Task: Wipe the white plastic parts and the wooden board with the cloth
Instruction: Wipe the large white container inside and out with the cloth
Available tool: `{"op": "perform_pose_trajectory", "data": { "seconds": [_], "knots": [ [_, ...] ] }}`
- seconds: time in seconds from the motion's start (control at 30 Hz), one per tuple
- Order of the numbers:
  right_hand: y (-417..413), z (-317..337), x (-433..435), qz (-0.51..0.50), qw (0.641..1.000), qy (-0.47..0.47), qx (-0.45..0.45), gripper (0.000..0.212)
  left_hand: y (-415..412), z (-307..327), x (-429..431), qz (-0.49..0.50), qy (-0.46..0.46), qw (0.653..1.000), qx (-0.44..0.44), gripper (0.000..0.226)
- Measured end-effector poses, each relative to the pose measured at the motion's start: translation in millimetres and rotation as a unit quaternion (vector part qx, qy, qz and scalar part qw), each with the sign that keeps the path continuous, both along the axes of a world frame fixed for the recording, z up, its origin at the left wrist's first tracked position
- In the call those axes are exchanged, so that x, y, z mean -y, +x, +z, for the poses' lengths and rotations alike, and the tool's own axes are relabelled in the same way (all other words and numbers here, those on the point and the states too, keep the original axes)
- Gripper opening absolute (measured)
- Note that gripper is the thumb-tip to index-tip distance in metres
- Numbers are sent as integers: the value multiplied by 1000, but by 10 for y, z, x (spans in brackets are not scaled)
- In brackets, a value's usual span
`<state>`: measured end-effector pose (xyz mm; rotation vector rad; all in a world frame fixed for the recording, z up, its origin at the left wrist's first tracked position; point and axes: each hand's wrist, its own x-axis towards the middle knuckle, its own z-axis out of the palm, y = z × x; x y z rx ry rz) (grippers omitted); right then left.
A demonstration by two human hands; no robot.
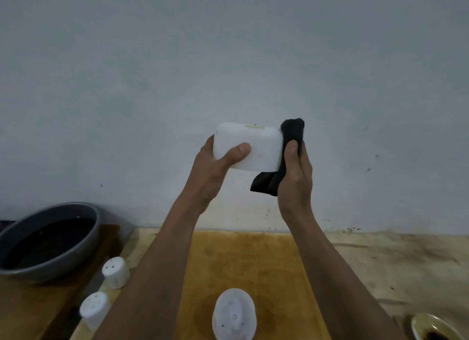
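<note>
Both hands raised before a pale wall. Left hand (215,162) grips a white plastic block (256,146), thumb across its face. Right hand (295,177) holds a black cloth (284,157) against the block's right edge. Below: yellow-stained wooden board (253,261), three white plastic caps (116,272) (94,309) (234,314), grey bowl (48,240) of dark liquid at left, small dish (435,327) at lower right.

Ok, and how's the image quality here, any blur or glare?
Head view: soft, even light, no glare; the grey bowl at left is motion-smeared; the white block and black cloth are fairly sharp; the white cap at the bottom edge looks soft.
</note>
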<state>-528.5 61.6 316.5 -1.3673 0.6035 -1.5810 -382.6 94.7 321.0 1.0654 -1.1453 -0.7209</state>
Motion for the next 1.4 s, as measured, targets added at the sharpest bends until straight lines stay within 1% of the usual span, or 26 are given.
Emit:
{"op": "perform_pose_trajectory", "data": {
  "seconds": [0.07, 0.13, 0.17, 0.2, 0.23, 0.3, 0.33, 0.37, 0.4, 0.47, 0.53, 0.57, 0.6, 0.63, 0.7, 0.77, 0.8, 0.83, 0.87, 0.9, 0.93, 1.0, 1.13, 1.27, 1.33, 1.4],
  "knots": [
    [-6, -6, -8, -1, 1000, -3, 6, 30, -16, -25, 5, 18, 1, 1000, -3, 87],
    [-27, 26, -15, 5, 1000, -1, 9, 28, 9, -68, -5, -1, 8, 998, -69, 103],
    [-41, 52, -12, 15, 1000, 10, 16, 26, 30, -98, -9, -25, 15, 994, -104, 108],
    [-57, 78, -3, 26, 999, 24, 25, 25, 51, -127, -8, -51, 20, 990, -128, 108],
    [-77, 88, 12, 32, 998, 35, 30, 25, 65, -151, -4, -70, 22, 988, -136, 98],
    [-106, 81, 7, 28, 998, 41, 30, 25, 63, -155, -9, -83, 20, 989, -120, 62],
    [-107, 61, -12, 23, 999, 35, 25, 26, 53, -149, -15, -83, 18, 990, -110, 52],
    [-101, 30, -40, 18, 999, 23, 17, 26, 41, -146, -24, -82, 13, 992, -98, 52],
    [-92, -13, -70, 13, 1000, 9, 9, 27, 30, -147, -34, -78, 6, 994, -81, 58],
    [-81, -103, -125, 13, 1000, 4, 15, 28, 5, -152, -56, -47, 4, 997, -61, 83],
    [-95, -175, -138, 26, 998, 35, 34, 28, 20, -205, -60, -39, 23, 995, -91, 109],
    [-105, -203, -129, 32, 997, 54, 39, 27, 49, -243, -57, -54, 37, 991, -114, 118],
    [-117, -227, -122, 32, 996, 68, 37, 27, 85, -288, -57, -80, 52, 986, -137, 121],
    [-128, -244, -117, 28, 997, 72, 27, 26, 113, -322, -66, -112, 65, 980, -150, 117],
    [-133, -291, -117, 11, 998, 60, 0, 25, 143, -395, -105, -167, 83, 964, -188, 101],
    [-127, -358, -129, 3, 999, 34, -38, 22, 129, -434, -174, -210, 88, 932, -284, 86],
    [-111, -405, -130, -4, 998, 18, -62, 24, 108, -429, -200, -210, 95, 914, -333, 77],
    [-98, -453, -134, -9, 996, 7, -85, 28, 85, -420, -200, -190, 112, 900, -377, 70],
    [-83, -497, -137, -10, 994, 3, -107, 33, 69, -425, -175, -155, 129, 889, -411, 65],
    [-70, -531, -145, -7, 992, 6, -123, 33, 45, -425, -146, -114, 135, 886, -429, 59],
    [-68, -562, -147, 0, 991, 13, -131, 31, 30, -431, -112, -79, 133, 889, -432, 53],
    [-78, -574, -127, 19, 989, 41, -138, 27, 21, -427, -79, -43, 127, 903, -409, 47],
    [-167, -425, 12, 44, 972, 82, -217, 24, 37, -436, -76, -26, 134, 927, -350, 54],
    [-195, -257, 150, 60, 949, 54, -306, 26, -10, -408, -76, -19, 145, 943, -300, 49],
    [-133, -206, 179, 47, 933, 20, -357, 28, -45, -410, -59, -12, 151, 948, -281, 46],
    [-59, -184, 187, 17, 922, -13, -388, 28, -69, -405, -46, -2, 155, 947, -281, 43]
  ]
}}
